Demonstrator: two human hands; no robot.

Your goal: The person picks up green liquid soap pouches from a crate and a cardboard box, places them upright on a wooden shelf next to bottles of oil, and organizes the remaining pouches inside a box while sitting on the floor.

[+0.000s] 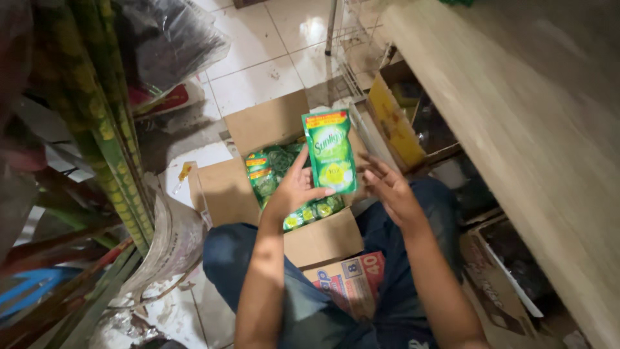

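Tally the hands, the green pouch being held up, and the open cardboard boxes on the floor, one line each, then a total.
Hands: 2, left hand and right hand
Green pouch held up: 1, in the left hand
Open cardboard boxes: 3, the pouch box, the yellow-flapped box and the box under the wooden counter
Total: 6

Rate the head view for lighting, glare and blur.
Head view: dim and warm overall; glare on the white floor tiles; the green pouch in the left hand is sharp, the right hand slightly soft; the left edge is dark and smeared.
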